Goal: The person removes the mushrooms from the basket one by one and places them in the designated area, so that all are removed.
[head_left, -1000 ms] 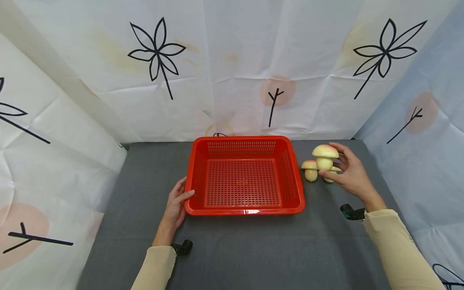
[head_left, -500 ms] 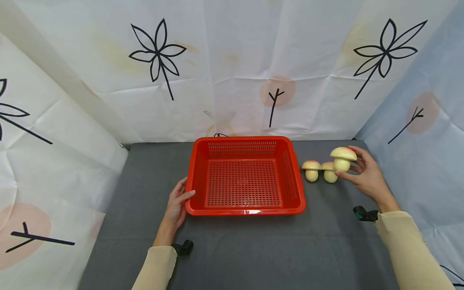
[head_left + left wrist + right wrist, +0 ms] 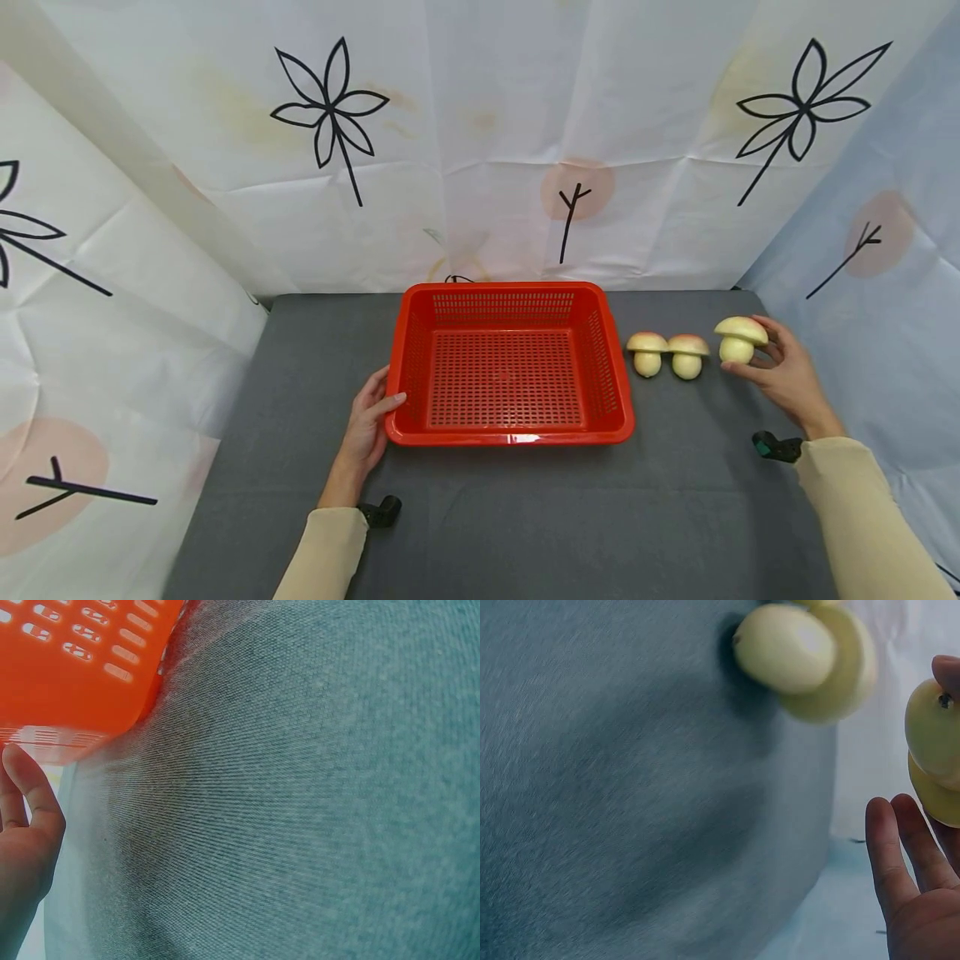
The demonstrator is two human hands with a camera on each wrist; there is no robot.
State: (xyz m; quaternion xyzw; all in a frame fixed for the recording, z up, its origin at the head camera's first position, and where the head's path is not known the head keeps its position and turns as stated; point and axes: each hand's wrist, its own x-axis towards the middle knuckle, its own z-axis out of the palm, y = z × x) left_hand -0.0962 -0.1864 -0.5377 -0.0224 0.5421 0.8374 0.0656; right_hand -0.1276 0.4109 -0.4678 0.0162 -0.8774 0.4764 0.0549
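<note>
A toy mushroom [image 3: 739, 340] with a pale yellow, pink-tinged cap is pinched in my right hand [image 3: 789, 375], at the right of the table. In the right wrist view, part of that mushroom [image 3: 936, 742] shows between thumb and fingers, two fingers standing free of it. Two similar mushrooms, a left one [image 3: 647, 353] and a right one [image 3: 687, 357], stand side by side left of this hand. My left hand [image 3: 367, 421] holds the left side of a red plastic basket [image 3: 506, 438], thumb on its rim; the fingers beneath are partly hidden. The basket has nothing in it.
A grey cloth-covered table [image 3: 525, 517] lies under everything. White printed curtains [image 3: 480, 150] hang behind and at both sides, the right one close to my right hand. A thin dark cable [image 3: 457, 278] shows behind the basket.
My right hand has carried its mushroom rightward and slightly down, away from the two standing mushrooms, which are now fully visible. My left hand and the basket stay in place.
</note>
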